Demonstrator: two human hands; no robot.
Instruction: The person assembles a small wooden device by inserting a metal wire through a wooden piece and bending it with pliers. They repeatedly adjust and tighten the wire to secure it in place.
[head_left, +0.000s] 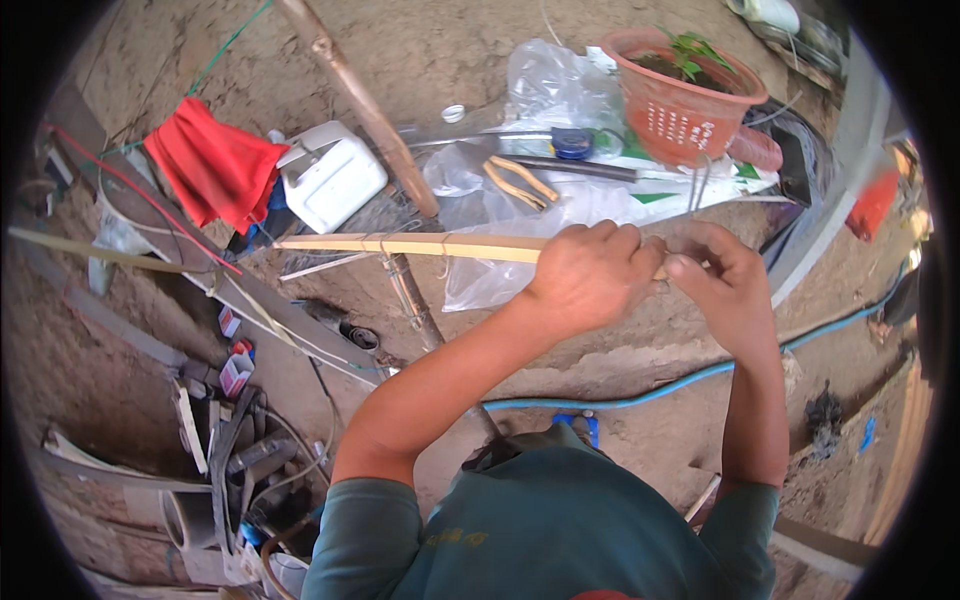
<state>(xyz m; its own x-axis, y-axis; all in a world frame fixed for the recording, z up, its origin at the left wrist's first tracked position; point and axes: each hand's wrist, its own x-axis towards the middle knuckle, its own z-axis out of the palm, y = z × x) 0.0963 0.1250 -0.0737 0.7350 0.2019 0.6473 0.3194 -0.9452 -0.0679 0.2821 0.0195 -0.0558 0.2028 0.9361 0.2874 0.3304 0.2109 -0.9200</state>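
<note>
A long pale-yellow strip [490, 247], apparently bamboo or wood, runs level from the left into my left hand [600, 275], which is wrapped round it near its right end. Thin string is looped round the strip at a couple of spots, and it crosses in front of a slanting wooden pole [365, 105]. Close beside, my right hand [728, 285] has its fingers curled, with thumb and forefinger pinched near the strip's end. What lies in that pinch is hidden. Two thin grey wire-like lines [698, 185] rise just above the right hand, blurred.
Beyond my hands are a potted plant [690, 110], a blue tape measure [571, 143], yellow-handled pliers [520, 184] and plastic sheeting [480, 275]. A white container [332, 178] and red cloth [212, 160] lie left. A blue hose [640, 398] crosses the dirt; clutter fills the lower left.
</note>
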